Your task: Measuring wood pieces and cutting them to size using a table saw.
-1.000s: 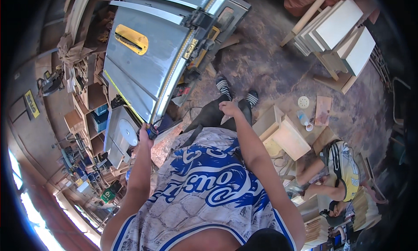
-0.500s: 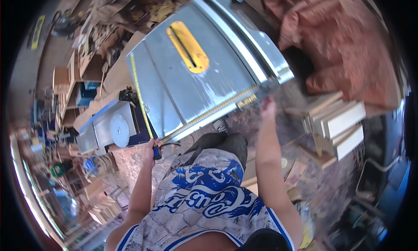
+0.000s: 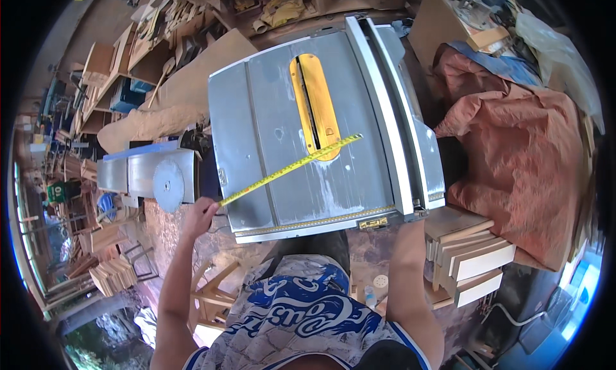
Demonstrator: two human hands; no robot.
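Gripping a yellow tape measure [image 3: 281, 173], the closed left hand [image 3: 204, 215] sits at the saw table's [image 3: 273, 120] eight o'clock; the tape extends toward two, over the yellow insert's [image 3: 329, 129] near end. The right forearm [image 3: 405, 258] reaches the fence [image 3: 387, 123] near five; its fingers are hidden, their state impossible to tell.
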